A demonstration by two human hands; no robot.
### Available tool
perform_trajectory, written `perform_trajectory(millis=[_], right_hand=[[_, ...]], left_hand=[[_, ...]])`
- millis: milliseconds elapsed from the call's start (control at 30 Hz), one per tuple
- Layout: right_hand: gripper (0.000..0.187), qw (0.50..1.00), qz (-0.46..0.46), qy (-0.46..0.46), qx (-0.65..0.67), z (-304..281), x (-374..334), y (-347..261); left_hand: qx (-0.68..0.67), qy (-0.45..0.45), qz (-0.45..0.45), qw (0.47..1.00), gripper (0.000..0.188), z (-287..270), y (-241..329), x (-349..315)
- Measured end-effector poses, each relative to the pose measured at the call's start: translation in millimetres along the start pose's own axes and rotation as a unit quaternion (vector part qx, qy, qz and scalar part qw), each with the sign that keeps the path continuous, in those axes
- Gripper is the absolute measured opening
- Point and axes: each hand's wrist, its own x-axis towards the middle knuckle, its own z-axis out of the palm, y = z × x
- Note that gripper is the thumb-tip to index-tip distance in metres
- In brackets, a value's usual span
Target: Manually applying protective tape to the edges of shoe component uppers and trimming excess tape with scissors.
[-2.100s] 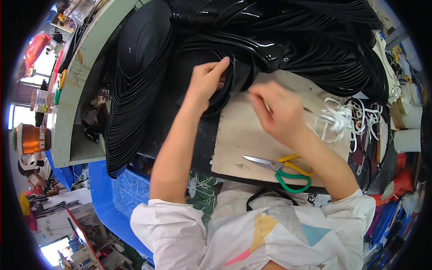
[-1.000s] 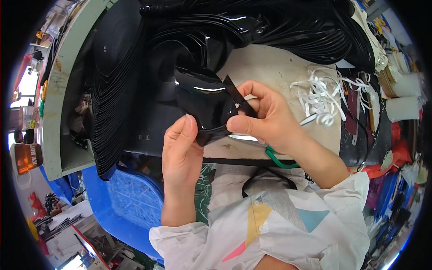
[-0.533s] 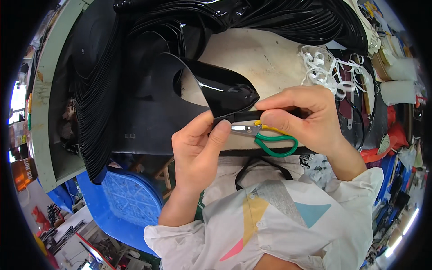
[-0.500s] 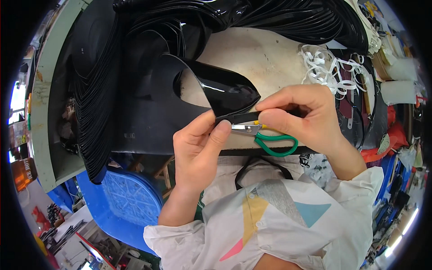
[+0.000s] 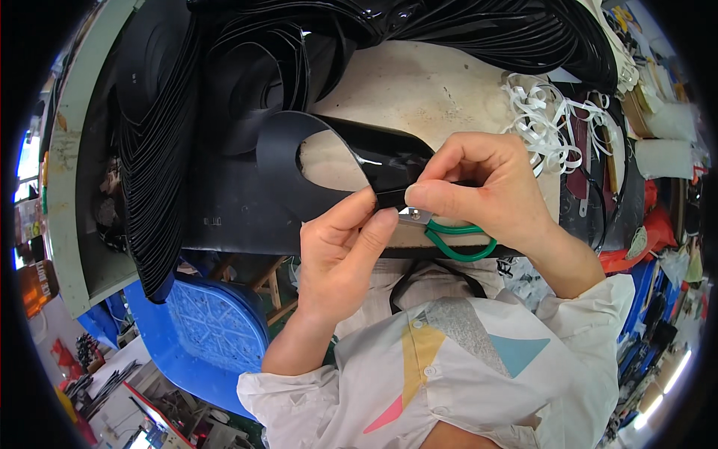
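A glossy black shoe upper, curled so its matt inner side shows on the left, rests over the table edge area. My left hand pinches its near edge between thumb and forefinger. My right hand is closed, thumb against fingertips, on a narrow black strip that lies along the same edge. How the strip meets the edge is partly hidden by the fingers. Just below my hands lie scissors with green handles, their blades mostly covered.
Stacks of black uppers hang at the left, and more line the back of the worktable. Tangled white tape lies at right, near tools. A blue plastic basin stands below left; a red bag is far right.
My right hand has moved left, closer to my left hand, which shifted slightly right. The upper has tipped lower, and less of the strip shows between my hands.
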Motion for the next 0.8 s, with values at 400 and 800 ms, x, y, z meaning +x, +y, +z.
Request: perform_trajectory(millis=[400,800], right_hand=[[0.02,0.903,-0.231,0.025,-0.362,3,-14,6],[0.019,0.858,-0.319,0.037,-0.4,-6,-21,-9]], left_hand=[[0.204,0.194,0.136,0.95,0.028,6,-23,-7],[0.081,0.175,0.138,0.972,0.027,-7,-23,-13]])
